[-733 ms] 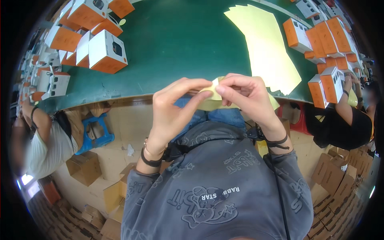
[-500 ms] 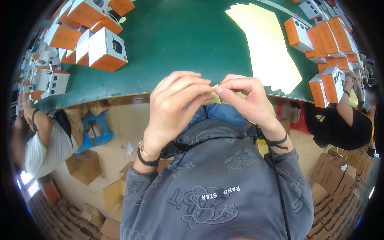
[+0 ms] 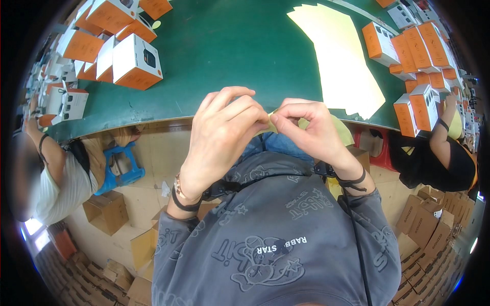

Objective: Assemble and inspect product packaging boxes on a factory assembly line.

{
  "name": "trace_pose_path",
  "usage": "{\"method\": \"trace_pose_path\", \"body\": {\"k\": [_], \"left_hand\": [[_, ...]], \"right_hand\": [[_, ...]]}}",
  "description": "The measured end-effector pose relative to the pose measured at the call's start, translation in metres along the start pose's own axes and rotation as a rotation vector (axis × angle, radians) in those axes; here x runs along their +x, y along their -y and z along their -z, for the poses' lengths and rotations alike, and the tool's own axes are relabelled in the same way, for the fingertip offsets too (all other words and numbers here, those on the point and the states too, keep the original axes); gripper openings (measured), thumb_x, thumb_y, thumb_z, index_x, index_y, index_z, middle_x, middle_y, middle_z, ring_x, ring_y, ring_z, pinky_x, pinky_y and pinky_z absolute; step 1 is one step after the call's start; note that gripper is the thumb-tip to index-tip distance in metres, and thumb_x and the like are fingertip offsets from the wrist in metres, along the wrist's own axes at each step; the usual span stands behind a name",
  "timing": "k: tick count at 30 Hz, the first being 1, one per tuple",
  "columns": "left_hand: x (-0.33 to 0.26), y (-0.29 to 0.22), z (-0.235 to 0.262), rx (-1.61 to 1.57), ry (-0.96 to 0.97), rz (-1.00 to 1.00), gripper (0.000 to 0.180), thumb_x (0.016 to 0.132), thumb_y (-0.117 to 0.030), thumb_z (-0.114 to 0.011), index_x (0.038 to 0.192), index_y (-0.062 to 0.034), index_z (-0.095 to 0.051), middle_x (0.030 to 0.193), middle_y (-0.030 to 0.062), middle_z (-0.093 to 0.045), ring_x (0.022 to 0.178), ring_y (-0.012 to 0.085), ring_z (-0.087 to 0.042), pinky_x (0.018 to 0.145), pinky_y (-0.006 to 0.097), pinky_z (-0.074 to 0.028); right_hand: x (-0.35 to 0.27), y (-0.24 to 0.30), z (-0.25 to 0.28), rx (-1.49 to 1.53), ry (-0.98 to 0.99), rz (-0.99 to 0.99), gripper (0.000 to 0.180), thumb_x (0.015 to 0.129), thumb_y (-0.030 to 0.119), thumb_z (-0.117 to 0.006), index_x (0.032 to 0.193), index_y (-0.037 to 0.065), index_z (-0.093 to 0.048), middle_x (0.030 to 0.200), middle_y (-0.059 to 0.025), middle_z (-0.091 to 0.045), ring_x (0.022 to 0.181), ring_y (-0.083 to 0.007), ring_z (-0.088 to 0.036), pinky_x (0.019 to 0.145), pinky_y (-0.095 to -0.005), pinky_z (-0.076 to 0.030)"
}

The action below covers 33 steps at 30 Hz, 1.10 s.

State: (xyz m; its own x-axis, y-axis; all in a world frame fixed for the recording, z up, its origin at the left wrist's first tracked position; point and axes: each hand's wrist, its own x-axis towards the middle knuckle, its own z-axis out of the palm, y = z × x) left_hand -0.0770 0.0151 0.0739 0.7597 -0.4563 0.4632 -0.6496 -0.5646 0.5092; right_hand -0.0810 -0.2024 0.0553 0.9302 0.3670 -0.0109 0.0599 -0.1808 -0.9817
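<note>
Close together at the front edge of the table, my left hand (image 3: 223, 127) and my right hand (image 3: 312, 127) both pinch a pale yellow sheet (image 3: 343, 131). Its held edge lies between my fingertips, and part of it shows beyond my right wrist. My hands cover most of the rest. Past my right hand, a fanned stack of similar yellow sheets (image 3: 347, 66) lies flat on the green table (image 3: 235, 46).
White and orange boxes (image 3: 137, 64) are stacked at the left, with more boxes (image 3: 423, 48) at the right. One person (image 3: 64, 178) sits at the left beside a blue stool (image 3: 122, 166); another (image 3: 434, 158) is at the right. Cardboard cartons (image 3: 106, 211) stand on the floor.
My fingertips have shifted slightly on the sheet, with the left fingers curled more. More of the sheet now shows to the right of my right hand.
</note>
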Motion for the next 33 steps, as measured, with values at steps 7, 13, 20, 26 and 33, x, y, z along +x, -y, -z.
{"method": "trace_pose_path", "body": {"k": [7,13,20,26,33], "left_hand": [[-0.001,0.002,-0.002,0.010,-0.003,-0.002,0.024,0.072,-0.008,-0.087,0.089,-0.0101,-0.071,0.092,0.0005,-0.072,0.111,0.0268,-0.069,0.088,0.040,-0.050],[-0.002,0.005,-0.001,0.021,-0.024,-0.004,0.025,0.072,-0.008,-0.088,0.091,-0.0096,-0.073,0.094,0.0009,-0.073,0.111,0.0271,-0.069,0.088,0.040,-0.050],[-0.002,0.010,0.000,-0.040,0.006,0.014,0.024,0.073,-0.007,-0.087,0.092,-0.0092,-0.073,0.097,0.0025,-0.074,0.112,0.0278,-0.069,0.088,0.041,-0.050],[0.001,0.013,0.001,-0.114,0.070,0.073,0.022,0.075,-0.003,-0.084,0.091,-0.0060,-0.070,0.100,0.0059,-0.072,0.112,0.0292,-0.068,0.092,0.041,-0.051],[0.008,0.014,-0.001,-0.193,0.084,0.069,0.021,0.075,0.002,-0.082,0.091,-0.0038,-0.069,0.102,0.0086,-0.072,0.111,0.0304,-0.069,0.092,0.041,-0.054]], "right_hand": [[0.001,-0.001,0.000,-0.010,-0.010,-0.002,0.017,0.099,0.010,-0.070,0.092,-0.004,-0.076,0.075,0.0011,-0.059,0.062,-0.0025,-0.045,0.053,-0.0250,-0.034],[0.004,0.000,0.003,0.057,0.025,-0.054,0.018,0.101,0.011,-0.068,0.095,-0.005,-0.076,0.077,0.0035,-0.059,0.064,-0.0008,-0.044,0.054,-0.0234,-0.034],[0.006,-0.001,0.003,0.052,0.045,-0.069,0.019,0.102,0.012,-0.068,0.097,-0.004,-0.077,0.079,0.0038,-0.060,0.064,-0.0004,-0.044,0.054,-0.0231,-0.033],[0.009,0.003,0.004,-0.096,0.038,-0.058,0.009,0.097,0.006,-0.071,0.094,-0.003,-0.073,0.080,0.0007,-0.060,0.070,-0.0057,-0.047,0.064,-0.0249,-0.039],[0.011,-0.004,0.011,-0.074,-0.012,0.008,0.013,0.096,0.011,-0.074,0.097,-0.001,-0.077,0.077,0.0016,-0.062,0.062,-0.0025,-0.043,0.055,-0.0258,-0.035]]}}
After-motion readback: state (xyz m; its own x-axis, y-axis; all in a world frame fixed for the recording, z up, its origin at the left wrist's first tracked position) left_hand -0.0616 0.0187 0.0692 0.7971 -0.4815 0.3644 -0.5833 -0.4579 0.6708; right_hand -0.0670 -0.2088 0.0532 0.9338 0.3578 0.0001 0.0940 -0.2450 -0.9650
